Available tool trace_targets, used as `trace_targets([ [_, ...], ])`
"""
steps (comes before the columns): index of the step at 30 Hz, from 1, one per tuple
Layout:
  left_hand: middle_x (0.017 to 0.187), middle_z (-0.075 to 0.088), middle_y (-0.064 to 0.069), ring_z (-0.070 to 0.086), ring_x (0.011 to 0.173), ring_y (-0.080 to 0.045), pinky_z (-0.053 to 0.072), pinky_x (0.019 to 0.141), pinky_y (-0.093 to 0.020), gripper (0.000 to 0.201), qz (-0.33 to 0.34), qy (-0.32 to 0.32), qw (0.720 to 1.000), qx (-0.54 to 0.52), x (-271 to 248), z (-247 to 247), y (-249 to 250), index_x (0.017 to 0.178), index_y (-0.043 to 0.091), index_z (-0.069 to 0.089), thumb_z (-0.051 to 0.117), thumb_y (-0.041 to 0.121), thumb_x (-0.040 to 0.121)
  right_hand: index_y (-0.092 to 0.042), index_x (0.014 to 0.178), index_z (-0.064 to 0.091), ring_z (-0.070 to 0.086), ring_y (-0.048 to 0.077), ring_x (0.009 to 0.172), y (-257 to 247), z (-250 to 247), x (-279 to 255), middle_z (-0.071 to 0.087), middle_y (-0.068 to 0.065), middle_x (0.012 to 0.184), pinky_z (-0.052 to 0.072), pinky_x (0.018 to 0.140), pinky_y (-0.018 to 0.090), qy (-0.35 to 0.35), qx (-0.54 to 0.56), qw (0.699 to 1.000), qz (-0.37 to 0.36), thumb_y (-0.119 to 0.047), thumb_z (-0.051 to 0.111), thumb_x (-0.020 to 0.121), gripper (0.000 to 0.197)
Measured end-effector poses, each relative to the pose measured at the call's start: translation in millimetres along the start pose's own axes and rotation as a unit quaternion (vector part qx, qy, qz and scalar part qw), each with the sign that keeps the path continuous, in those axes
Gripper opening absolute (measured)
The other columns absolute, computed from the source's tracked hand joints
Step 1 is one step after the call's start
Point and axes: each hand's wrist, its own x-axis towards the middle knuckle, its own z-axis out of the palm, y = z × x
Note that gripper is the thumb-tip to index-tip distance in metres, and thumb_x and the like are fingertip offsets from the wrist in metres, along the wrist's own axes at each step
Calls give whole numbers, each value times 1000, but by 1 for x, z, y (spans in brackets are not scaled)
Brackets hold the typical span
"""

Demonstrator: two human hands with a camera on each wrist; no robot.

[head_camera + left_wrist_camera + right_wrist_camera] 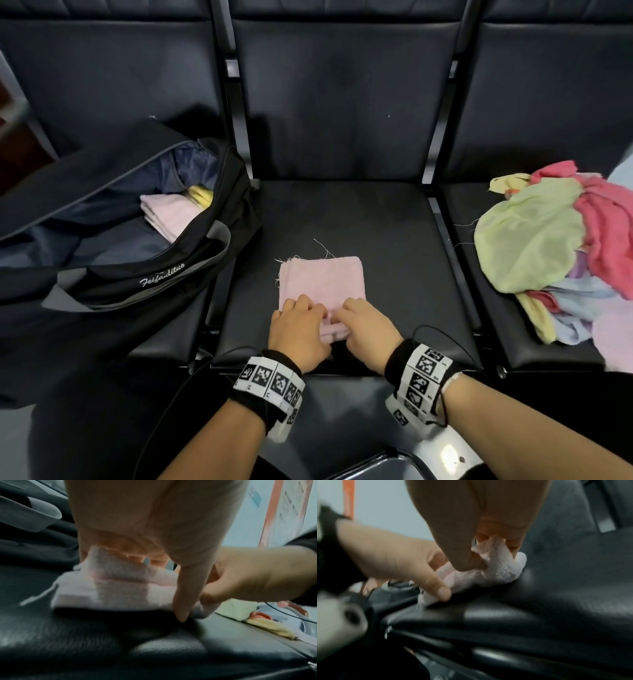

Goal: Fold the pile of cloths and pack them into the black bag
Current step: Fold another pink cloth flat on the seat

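A folded pink cloth (322, 281) lies on the middle black seat (394, 240). Both hands grip its near edge side by side: my left hand (301, 322) on the left part, my right hand (363, 325) on the right part. The left wrist view has the pink cloth (120, 588) pinched between thumb and curled fingers. In the right wrist view the cloth (500, 566) is pinched the same way, lifted slightly off the seat. The open black bag (137, 267) sits on the left seat with a folded pink cloth (168, 216) and a yellow one (202, 195) inside.
A loose pile of cloths (555, 253), green, red, blue and yellow, is heaped on the right seat. Metal frame bars (445, 219) separate the seats. The seat backs rise behind. A grey object (411, 466) lies below the seat's front edge.
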Motion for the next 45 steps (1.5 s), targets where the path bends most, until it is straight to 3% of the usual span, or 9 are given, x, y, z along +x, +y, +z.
trace_targets([
  [5, 117, 55, 4, 52, 108, -24, 45, 88, -35, 31, -8, 49, 999, 22, 5, 2, -6, 117, 30, 59, 55, 24, 87, -10, 100, 68, 57, 23, 92, 1, -17, -4, 59, 5, 100, 46, 83, 31, 65, 174, 981, 51, 4, 55, 78, 29],
  [14, 106, 63, 2, 57, 103, -23, 48, 84, -36, 24, -4, 73, 997, -33, 8, -4, -13, 105, 24, 65, 48, 19, 90, -17, 116, 60, 53, 27, 102, 5, 9, -13, 57, 2, 111, 43, 84, 34, 49, -70, 996, -10, -8, 57, 67, 49],
  [18, 100, 64, 7, 54, 103, -20, 41, 83, -31, 21, -5, 88, 995, -41, 7, -3, -17, 101, 27, 63, 54, 17, 85, -7, 102, 66, 58, 31, 92, 21, -2, -5, 65, 9, 97, 44, 82, 38, 87, 86, 992, 44, 1, 55, 78, 28],
  [22, 90, 63, 7, 53, 101, -20, 33, 78, -28, 24, -1, 77, 996, -51, 10, -6, -25, 93, 25, 63, 55, 8, 78, -23, 95, 63, 61, 14, 84, 31, -14, -8, 67, -5, 89, 48, 77, 26, 93, 213, 971, 58, -6, 54, 85, 22],
  [25, 83, 66, 1, 59, 88, -24, 45, 75, -34, 18, -29, 64, 981, -184, 10, -16, -33, 86, 19, 65, 58, 15, 70, -33, 89, 61, 62, 7, 80, 41, -20, -10, 68, -10, 85, 47, 72, 19, 109, 261, 955, 88, -12, 59, 87, 21],
  [32, 74, 62, -11, 50, 67, -14, 40, 65, -31, 10, -51, -1, 925, -376, 15, -22, -48, 89, 3, 67, 67, 9, 81, -30, 89, 65, 64, 12, 81, 64, -26, -17, 72, -2, 87, 52, 78, 36, 124, 377, 907, 144, -12, 69, 84, 19],
  [36, 72, 56, 0, 47, 67, -14, 37, 63, -29, 10, -85, 28, 913, -399, 21, -13, -41, 85, 3, 64, 66, 12, 87, -23, 93, 64, 65, 23, 89, 71, -23, -10, 71, 2, 91, 51, 83, 41, 124, 365, 908, 167, -17, 68, 87, 9],
  [39, 79, 64, -5, 54, 73, -19, 44, 67, -34, 14, -116, 53, 917, -379, 26, -7, -36, 86, 5, 63, 63, 18, 91, -23, 95, 63, 62, 18, 84, 74, -19, 3, 67, -5, 86, 48, 74, 29, 129, 336, 913, 191, -22, 69, 86, 10],
  [45, 71, 60, -5, 54, 71, -25, 39, 63, -34, 26, -158, 95, 922, -339, 35, 5, -38, 72, 11, 54, 65, 27, 90, -27, 135, 52, 53, 4, 82, 79, -9, 20, 50, -19, 84, 37, 72, 16, 100, 293, 918, 249, -29, 67, 88, 49],
])
